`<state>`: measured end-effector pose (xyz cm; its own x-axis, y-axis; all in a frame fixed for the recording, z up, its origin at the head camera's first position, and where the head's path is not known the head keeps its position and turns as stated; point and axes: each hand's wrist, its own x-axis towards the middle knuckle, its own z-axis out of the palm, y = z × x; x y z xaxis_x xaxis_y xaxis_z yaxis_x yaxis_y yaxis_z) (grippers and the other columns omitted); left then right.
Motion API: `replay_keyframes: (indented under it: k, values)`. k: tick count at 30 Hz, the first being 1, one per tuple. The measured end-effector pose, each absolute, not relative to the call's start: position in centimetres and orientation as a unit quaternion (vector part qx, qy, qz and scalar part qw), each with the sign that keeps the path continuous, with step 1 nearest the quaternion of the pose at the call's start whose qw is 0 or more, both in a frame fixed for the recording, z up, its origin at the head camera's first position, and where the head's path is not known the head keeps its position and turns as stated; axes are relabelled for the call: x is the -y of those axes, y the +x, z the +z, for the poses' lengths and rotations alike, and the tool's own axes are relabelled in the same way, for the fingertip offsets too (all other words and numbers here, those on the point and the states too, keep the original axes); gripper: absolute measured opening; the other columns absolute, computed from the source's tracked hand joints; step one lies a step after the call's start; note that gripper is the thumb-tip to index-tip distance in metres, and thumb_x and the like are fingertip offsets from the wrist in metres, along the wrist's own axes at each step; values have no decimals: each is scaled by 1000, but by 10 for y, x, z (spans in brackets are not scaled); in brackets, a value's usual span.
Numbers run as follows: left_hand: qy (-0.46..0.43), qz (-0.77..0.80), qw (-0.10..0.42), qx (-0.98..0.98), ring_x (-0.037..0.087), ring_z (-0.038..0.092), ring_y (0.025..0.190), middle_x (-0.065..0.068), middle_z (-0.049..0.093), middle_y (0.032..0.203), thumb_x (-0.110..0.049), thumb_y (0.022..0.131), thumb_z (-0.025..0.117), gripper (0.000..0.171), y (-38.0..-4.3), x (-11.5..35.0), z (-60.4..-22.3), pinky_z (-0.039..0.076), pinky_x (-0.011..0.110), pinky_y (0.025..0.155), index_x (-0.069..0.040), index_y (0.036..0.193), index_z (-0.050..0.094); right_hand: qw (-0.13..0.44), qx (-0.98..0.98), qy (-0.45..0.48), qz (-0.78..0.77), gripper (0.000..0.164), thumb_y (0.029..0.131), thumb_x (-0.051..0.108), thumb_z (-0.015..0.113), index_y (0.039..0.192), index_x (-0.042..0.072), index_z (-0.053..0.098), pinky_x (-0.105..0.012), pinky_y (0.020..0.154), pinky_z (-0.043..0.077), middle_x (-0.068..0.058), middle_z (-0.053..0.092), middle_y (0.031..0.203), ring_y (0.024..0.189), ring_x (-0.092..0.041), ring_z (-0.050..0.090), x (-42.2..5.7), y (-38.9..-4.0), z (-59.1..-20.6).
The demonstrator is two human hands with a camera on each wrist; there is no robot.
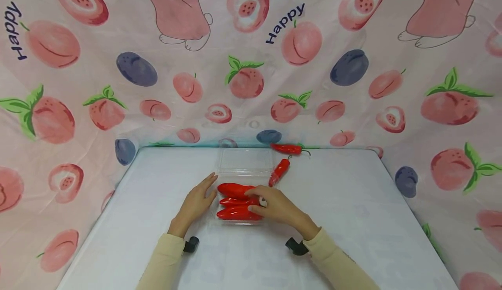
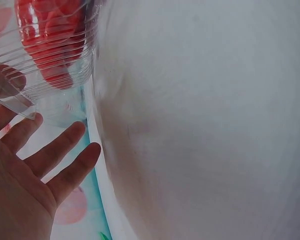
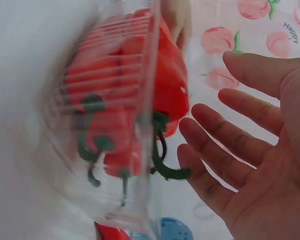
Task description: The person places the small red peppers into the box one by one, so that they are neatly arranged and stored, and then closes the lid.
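My left hand (image 1: 198,200) and right hand (image 1: 277,205) have fingers apart. Red peppers (image 1: 235,213) lie in the clear box (image 1: 240,223), lower centre of the head view; nudging any above its rim could spill them.

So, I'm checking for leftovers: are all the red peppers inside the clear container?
No, two red peppers lie outside the clear container, near its open lid.
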<state>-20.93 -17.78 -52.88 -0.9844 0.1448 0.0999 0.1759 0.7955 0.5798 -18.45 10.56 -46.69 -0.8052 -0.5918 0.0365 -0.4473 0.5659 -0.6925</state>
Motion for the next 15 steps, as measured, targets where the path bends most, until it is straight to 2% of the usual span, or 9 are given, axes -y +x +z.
replay_keyframes:
  k: [5, 8, 15]
  values:
    - [-85, -305, 25, 948, 30, 41, 143, -1, 38, 158, -28, 97, 56, 54, -210, 178, -528, 39, 55, 112, -21, 149, 44, 85, -880, -295, -363, 45, 89, 25, 72, 132, 14, 60, -48, 95, 56, -5, 65, 127, 115, -28, 61, -112, -185, -461]
    - [-85, -305, 23, 948, 30, 41, 143, 0, 38, 158, -27, 97, 55, 54, -210, 177, -528, 39, 56, 112, -21, 149, 44, 74, -877, -300, -368, 46, 90, 24, 71, 132, 13, 60, -51, 97, 54, -8, 65, 127, 115, -30, 61, -117, -186, -457]
    - [-84, -306, 24, 948, 30, 40, 144, 0, 38, 158, -28, 97, 56, 54, -210, 178, -529, 39, 56, 112, -21, 149, 43, 41, -887, -298, -352, 41, 90, 24, 71, 129, 14, 62, -49, 95, 55, -3, 67, 122, 111, -22, 63, -127, -189, -448]
